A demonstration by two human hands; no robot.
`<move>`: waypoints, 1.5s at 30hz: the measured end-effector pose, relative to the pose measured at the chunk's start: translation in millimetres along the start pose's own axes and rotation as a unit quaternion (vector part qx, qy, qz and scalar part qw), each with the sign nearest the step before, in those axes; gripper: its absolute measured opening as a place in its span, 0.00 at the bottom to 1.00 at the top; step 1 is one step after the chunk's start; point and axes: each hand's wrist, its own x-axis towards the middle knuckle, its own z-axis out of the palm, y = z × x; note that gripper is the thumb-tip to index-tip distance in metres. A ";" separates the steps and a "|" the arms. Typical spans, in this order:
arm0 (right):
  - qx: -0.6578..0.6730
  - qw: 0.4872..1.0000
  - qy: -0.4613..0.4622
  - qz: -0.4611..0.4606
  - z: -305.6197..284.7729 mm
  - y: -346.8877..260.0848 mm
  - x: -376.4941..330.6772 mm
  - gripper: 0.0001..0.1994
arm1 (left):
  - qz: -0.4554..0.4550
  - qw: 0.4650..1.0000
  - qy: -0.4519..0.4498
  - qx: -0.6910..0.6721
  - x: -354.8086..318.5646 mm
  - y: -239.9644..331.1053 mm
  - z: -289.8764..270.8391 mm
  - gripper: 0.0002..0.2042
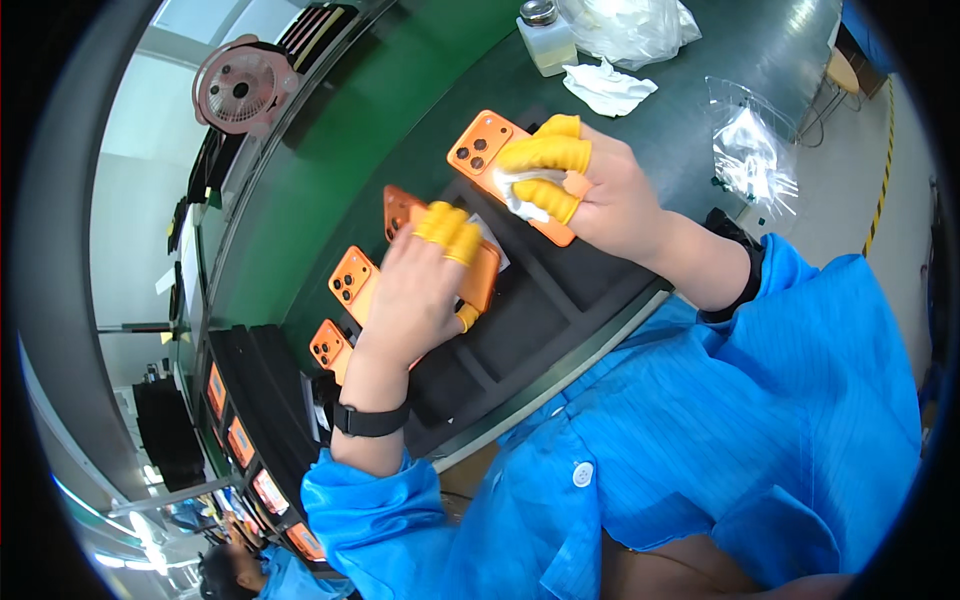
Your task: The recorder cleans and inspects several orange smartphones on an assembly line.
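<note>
Green bench [680, 120]: left hand [405, 290] grips an orange phone [485, 278] mid-frame; right hand [612, 190], upper centre, holds white cloth [520, 203] against another phone [487, 142].

Your right-side phone [490, 148] is orange, back upward, its dark-lensed camera end toward upper left. A crumpled white cloth [528, 210], pinched in your right fingers [555, 153], meets its back. Your left-side phone [482, 277], also orange, sits aslant, partly covered by your left fingers [450, 232].
</note>
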 end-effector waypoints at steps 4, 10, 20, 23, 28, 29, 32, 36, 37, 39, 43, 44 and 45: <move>0.010 1.000 -0.018 -0.006 18.2 -2.0 4.8 0.08 | -0.100 0.962 0.212 -0.141 -7.9 -13.9 -2.2 0.38; 0.020 0.999 -0.011 -0.023 46.6 -8.2 16.9 0.08 | -0.115 0.951 0.247 -0.144 -6.8 -18.0 -2.8 0.37; 0.017 0.989 -0.092 -0.117 61.8 -3.4 -11.3 0.13 | -0.114 0.939 0.286 -0.153 -5.8 -19.2 -0.9 0.36; 0.031 0.971 -0.191 -0.139 50.1 -4.3 -22.7 0.10 | -0.124 0.930 0.288 -0.190 -11.2 -20.0 -3.8 0.36; 0.215 0.959 -0.150 0.111 31.3 -0.7 -24.0 0.09 | -0.118 0.953 0.211 -0.181 -10.5 -14.9 -9.6 0.35; 0.319 0.921 -0.129 0.185 30.6 5.6 -21.1 0.07 | -0.094 0.973 0.166 -0.134 -9.1 -9.8 -7.9 0.35; 0.620 0.697 -0.073 0.352 32.3 17.3 -19.4 0.12 | -0.037 0.999 -0.021 -0.009 -10.0 5.3 13.8 0.23; 0.673 0.598 -0.091 0.425 34.2 15.5 -21.4 0.14 | -0.042 0.996 -0.060 0.042 -17.9 17.8 14.6 0.21; 0.680 0.593 -0.097 0.420 33.0 17.2 -22.0 0.15 | -0.044 0.997 0.001 0.061 -19.6 18.4 7.4 0.19; 0.693 0.583 -0.108 0.410 30.1 22.2 -23.5 0.18 | -0.073 0.997 0.019 0.035 -29.5 14.0 -1.5 0.19; 0.715 0.561 -0.113 0.402 33.1 29.7 -27.9 0.16 | -0.123 0.980 -0.110 0.112 -78.4 -10.4 -2.0 0.26; 0.707 0.569 -0.119 0.402 33.6 28.4 -25.7 0.16 | -0.125 0.974 -0.138 0.127 -90.9 -14.1 3.4 0.24; 0.710 0.565 -0.121 0.403 33.2 28.2 -25.1 0.16 | -0.126 0.968 -0.166 0.141 -99.5 -15.5 8.9 0.22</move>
